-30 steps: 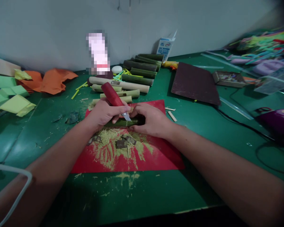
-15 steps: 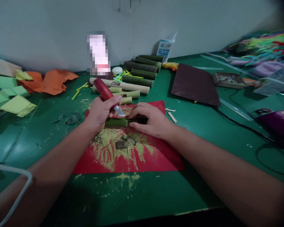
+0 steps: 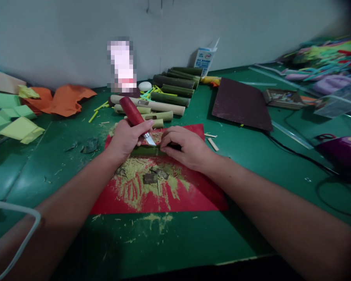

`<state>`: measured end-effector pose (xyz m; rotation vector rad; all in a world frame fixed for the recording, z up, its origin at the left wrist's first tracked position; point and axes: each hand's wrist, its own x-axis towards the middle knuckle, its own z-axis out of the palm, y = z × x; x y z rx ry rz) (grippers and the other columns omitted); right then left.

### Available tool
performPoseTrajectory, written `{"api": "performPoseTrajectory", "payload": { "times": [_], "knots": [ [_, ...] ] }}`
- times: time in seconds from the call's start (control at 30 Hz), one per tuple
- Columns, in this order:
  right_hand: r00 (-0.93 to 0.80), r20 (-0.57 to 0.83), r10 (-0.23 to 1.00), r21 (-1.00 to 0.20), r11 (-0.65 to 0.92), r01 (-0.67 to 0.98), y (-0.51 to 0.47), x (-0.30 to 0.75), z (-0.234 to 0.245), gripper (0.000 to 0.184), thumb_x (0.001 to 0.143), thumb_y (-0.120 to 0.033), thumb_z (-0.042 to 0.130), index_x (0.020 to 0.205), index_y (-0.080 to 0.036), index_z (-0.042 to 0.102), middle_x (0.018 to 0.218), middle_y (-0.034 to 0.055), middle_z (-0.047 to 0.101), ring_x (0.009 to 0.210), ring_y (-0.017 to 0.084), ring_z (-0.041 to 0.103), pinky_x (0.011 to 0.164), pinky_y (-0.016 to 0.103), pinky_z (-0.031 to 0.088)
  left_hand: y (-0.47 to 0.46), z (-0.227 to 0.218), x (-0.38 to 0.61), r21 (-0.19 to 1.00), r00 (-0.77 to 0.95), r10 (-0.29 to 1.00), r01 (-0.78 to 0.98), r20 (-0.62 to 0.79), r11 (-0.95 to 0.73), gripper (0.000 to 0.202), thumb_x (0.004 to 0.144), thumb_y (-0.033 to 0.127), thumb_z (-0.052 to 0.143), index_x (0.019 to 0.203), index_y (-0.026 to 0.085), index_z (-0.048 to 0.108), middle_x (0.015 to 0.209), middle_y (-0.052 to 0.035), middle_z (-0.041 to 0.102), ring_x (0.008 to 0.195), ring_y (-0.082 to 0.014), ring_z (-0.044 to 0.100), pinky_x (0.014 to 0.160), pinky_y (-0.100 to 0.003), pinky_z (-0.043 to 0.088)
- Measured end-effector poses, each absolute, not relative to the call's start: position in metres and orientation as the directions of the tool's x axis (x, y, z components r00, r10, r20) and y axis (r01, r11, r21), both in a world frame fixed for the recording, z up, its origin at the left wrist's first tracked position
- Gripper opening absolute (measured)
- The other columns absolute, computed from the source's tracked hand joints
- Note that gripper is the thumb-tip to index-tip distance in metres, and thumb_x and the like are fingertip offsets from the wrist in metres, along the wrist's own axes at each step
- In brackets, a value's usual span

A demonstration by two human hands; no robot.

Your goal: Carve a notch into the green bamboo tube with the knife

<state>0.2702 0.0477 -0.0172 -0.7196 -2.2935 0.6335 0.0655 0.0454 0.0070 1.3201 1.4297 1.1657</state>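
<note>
My left hand [image 3: 123,138] is closed around the red handle of a carving knife [image 3: 131,111]. Its short metal blade points down and right, with the tip at the top of a dark green bamboo tube [image 3: 144,151]. The tube lies sideways over a red sheet [image 3: 204,195]. My right hand [image 3: 187,146] is closed at the tube's right part, thumb and fingertips pinched together close to the blade tip. That hand hides much of the tube's right end. Pale shavings and powder [image 3: 134,185] and dark chips [image 3: 150,178] lie on the sheet before the tube.
Several bamboo tubes [image 3: 171,91] lie behind the sheet. A dark brown board [image 3: 241,103] rests at right, near a purple device [image 3: 343,158] with a cable. Orange paper [image 3: 68,101] and green folded paper [image 3: 20,127] are at left; a carton [image 3: 204,60] stands by the wall.
The knife has shifted slightly right and down along the tube with my left hand. My right thumb has moved up, bringing its tip against the fingertips.
</note>
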Motion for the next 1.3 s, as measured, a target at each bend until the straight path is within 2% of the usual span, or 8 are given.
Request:
{"api": "performPoseTrajectory", "payload": {
  "times": [0.23, 0.47, 0.57, 0.7, 0.8, 0.9, 1.0, 1.3],
  "knots": [
    [-0.585, 0.457, 0.67, -0.671, 0.692, 0.268, 0.05, 0.269, -0.024, 0.012, 0.093, -0.022, 0.059, 0.082, -0.021, 0.057, 0.086, 0.0035, 0.061, 0.083, 0.017, 0.056, 0.078, 0.032, 0.045, 0.046, 0.004, 0.064, 0.97, -0.084, 0.996, 0.241, 0.041, -0.02, 0.034, 0.073, 0.046, 0.077, 0.066, 0.015, 0.065, 0.048, 0.0009, 0.054, 0.039, -0.0075, 0.041, 0.04, -0.022, 0.029],
    [-0.49, 0.348, 0.799, -0.81, 0.519, 0.272, 0.046, 0.269, -0.014, 0.014, 0.093, -0.031, 0.058, 0.083, -0.021, 0.056, 0.084, 0.0019, 0.06, 0.077, 0.016, 0.054, 0.071, 0.03, 0.043, 0.049, 0.0, 0.061, 0.965, -0.099, 0.994, 0.261, 0.049, -0.022, 0.035, 0.074, 0.047, 0.078, 0.068, 0.016, 0.065, 0.05, 0.0006, 0.055, 0.04, -0.0082, 0.043, 0.041, -0.023, 0.03],
    [-0.44, 0.346, 0.829, -0.84, 0.483, 0.248, 0.043, 0.27, -0.01, 0.016, 0.093, -0.033, 0.059, 0.084, -0.02, 0.057, 0.084, 0.0018, 0.061, 0.078, 0.016, 0.055, 0.071, 0.03, 0.044, 0.049, 0.0, 0.061, 0.963, -0.099, 0.994, 0.27, 0.048, -0.02, 0.035, 0.074, 0.047, 0.079, 0.067, 0.016, 0.065, 0.046, 0.0018, 0.052, 0.041, -0.0088, 0.042, 0.041, -0.023, 0.03],
    [-0.473, 0.353, 0.808, -0.826, 0.506, 0.248, 0.044, 0.271, -0.012, 0.011, 0.089, -0.03, 0.064, 0.088, -0.019, 0.06, 0.088, 0.0026, 0.064, 0.078, 0.016, 0.06, 0.071, 0.03, 0.048, 0.049, -0.001, 0.061, 0.961, -0.087, 0.995, 0.274, 0.051, -0.025, 0.034, 0.074, 0.045, 0.079, 0.066, 0.016, 0.065, 0.046, 0.0019, 0.051, 0.04, -0.0084, 0.042, 0.041, -0.023, 0.03],
    [-0.569, 0.388, 0.725, -0.74, 0.614, 0.276, 0.047, 0.271, -0.017, 0.01, 0.085, -0.025, 0.069, 0.093, -0.02, 0.066, 0.097, 0.005, 0.068, 0.09, 0.019, 0.065, 0.082, 0.034, 0.052, 0.05, -0.003, 0.06, 0.965, -0.07, 0.996, 0.261, 0.058, -0.038, 0.034, 0.076, 0.046, 0.078, 0.068, 0.016, 0.065, 0.048, 0.0018, 0.052, 0.041, -0.0081, 0.041, 0.042, -0.023, 0.029],
    [-0.639, 0.457, 0.619, -0.649, 0.723, 0.236, 0.05, 0.27, -0.021, 0.002, 0.088, -0.019, 0.067, 0.088, -0.021, 0.068, 0.098, 0.0056, 0.07, 0.098, 0.02, 0.066, 0.09, 0.036, 0.051, 0.051, -0.004, 0.059, 0.959, -0.065, 0.996, 0.279, 0.066, -0.045, 0.033, 0.076, 0.047, 0.078, 0.069, 0.016, 0.066, 0.049, 0.0017, 0.052, 0.041, -0.0083, 0.041, 0.042, -0.023, 0.029],
    [-0.631, 0.51, 0.584, -0.636, 0.751, 0.181, 0.051, 0.268, -0.023, 0.011, 0.091, -0.016, 0.064, 0.081, -0.02, 0.066, 0.092, 0.0046, 0.07, 0.092, 0.018, 0.066, 0.085, 0.034, 0.051, 0.051, -0.002, 0.059, 0.957, -0.069, 0.996, 0.289, 0.056, -0.034, 0.033, 0.076, 0.046, 0.077, 0.068, 0.016, 0.065, 0.049, 0.0013, 0.053, 0.041, -0.0083, 0.042, 0.042, -0.023, 0.029],
    [-0.551, 0.453, 0.701, -0.7, 0.662, 0.267, 0.049, 0.268, -0.024, 0.018, 0.091, -0.023, 0.061, 0.074, -0.021, 0.054, 0.077, 0.0, 0.057, 0.076, 0.016, 0.053, 0.072, 0.031, 0.042, 0.053, -0.006, 0.058, 0.957, -0.077, 0.994, 0.285, 0.076, -0.052, 0.034, 0.076, 0.047, 0.078, 0.068, 0.016, 0.066, 0.046, 0.0018, 0.052, 0.041, -0.0092, 0.043, 0.042, -0.023, 0.03]
  ]
}}
